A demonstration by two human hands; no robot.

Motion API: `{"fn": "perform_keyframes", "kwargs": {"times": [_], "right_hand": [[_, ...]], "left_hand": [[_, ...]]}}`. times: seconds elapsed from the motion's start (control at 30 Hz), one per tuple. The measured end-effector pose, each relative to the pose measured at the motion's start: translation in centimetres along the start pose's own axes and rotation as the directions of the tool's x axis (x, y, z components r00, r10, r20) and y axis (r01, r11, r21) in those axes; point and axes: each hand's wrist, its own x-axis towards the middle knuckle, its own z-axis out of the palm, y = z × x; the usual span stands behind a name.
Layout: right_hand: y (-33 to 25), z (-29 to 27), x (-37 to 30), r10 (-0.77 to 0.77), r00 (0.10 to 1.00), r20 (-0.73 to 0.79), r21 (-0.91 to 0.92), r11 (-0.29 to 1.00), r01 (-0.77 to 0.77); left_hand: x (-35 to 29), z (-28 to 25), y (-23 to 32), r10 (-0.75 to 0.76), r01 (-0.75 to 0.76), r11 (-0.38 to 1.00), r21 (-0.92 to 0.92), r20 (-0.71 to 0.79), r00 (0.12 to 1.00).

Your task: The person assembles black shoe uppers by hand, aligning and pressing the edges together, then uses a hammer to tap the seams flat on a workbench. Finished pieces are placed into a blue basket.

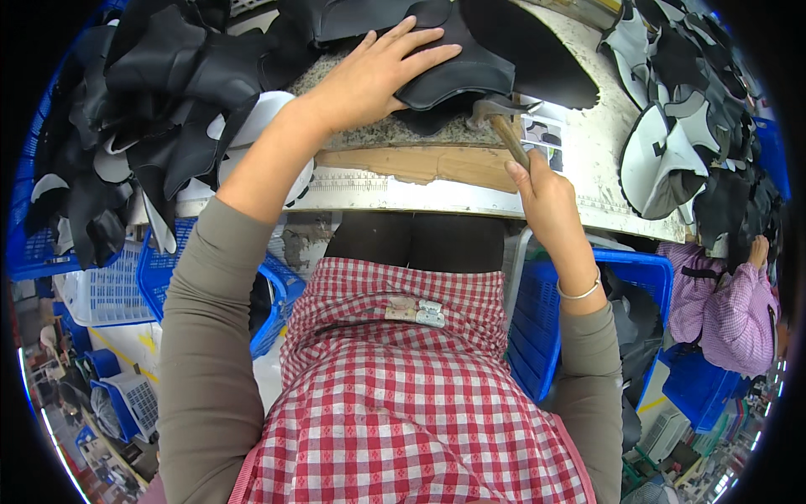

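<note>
My left hand [382, 74] lies with its fingers spread on a black leather-like shoe upper [457, 74], pressing it to the speckled stone slab [369, 133] on the table. In my right hand [547, 195] is a hammer [509, 139], held by its wooden handle. The metal head is beside the lower right edge of the upper; whether it touches the material I cannot tell. A larger black piece [529, 50] with a notched edge spreads to the right of the upper.
Black uppers [180, 67] are heaped at the left, and black and white ones [663, 155] at the right. A wooden strip [420, 165] and a ruler [357, 181] run along the table's near side. Blue baskets [533, 328] stand below. Another person's checked sleeve [743, 319] shows at far right.
</note>
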Motion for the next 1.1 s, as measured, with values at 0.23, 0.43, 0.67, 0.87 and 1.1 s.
{"fn": "perform_keyframes", "kwargs": {"times": [0.23, 0.43, 0.67, 0.87, 1.1], "right_hand": [[-2.4, -4.2, 1.9, -0.117, 0.99, 0.081, 0.0, 0.993, 0.118], [-4.3, -3.2, 4.1, -0.021, 0.998, 0.059, 0.029, 0.999, 0.019], [-4.1, -4.5, 3.6, 0.006, 0.987, 0.161, -0.128, 0.992, 0.015], [-5.8, -4.1, 3.1, 0.049, 0.972, 0.231, -0.108, 0.994, -0.024], [-0.2, -1.8, 1.1, 0.134, 0.976, 0.171, 0.003, 0.991, -0.137]], "left_hand": [[5.1, -1.5, -3.7, 0.031, 0.211, 0.731, -0.649, 0.341, 0.939], [6.3, -1.7, -3.7, 0.054, 0.262, 0.791, -0.553, 0.489, 0.871], [8.0, -2.2, -3.0, 0.065, 0.358, 0.752, -0.554, 0.602, 0.796], [8.5, -1.7, -2.2, 0.084, 0.313, 0.791, -0.526, 0.599, 0.796], [6.2, -1.0, -0.1, -0.141, 0.387, 0.864, -0.322, 0.584, 0.8]]}}
